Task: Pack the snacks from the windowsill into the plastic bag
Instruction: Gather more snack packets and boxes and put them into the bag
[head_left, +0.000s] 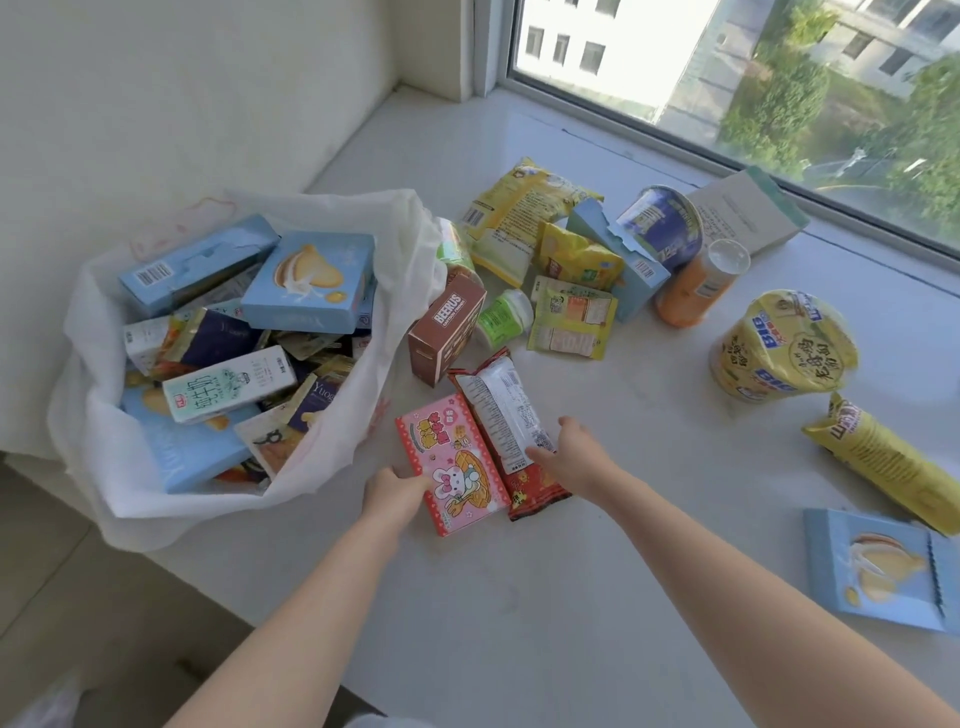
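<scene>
A white plastic bag lies open at the left of the windowsill, full of blue boxes, a milk carton and other packets. Just right of it lie a pink box with a rabbit picture and a red and white snack packet, side by side. My left hand grips the pink box at its near left edge. My right hand holds the red packet at its right side, thumb on top. A brown BEERUS box stands behind them.
Farther back lie yellow packets, a green bottle, a torn blue box, a blue cup and an orange can. At the right are a yellow noodle cup, a yellow bag and a blue box.
</scene>
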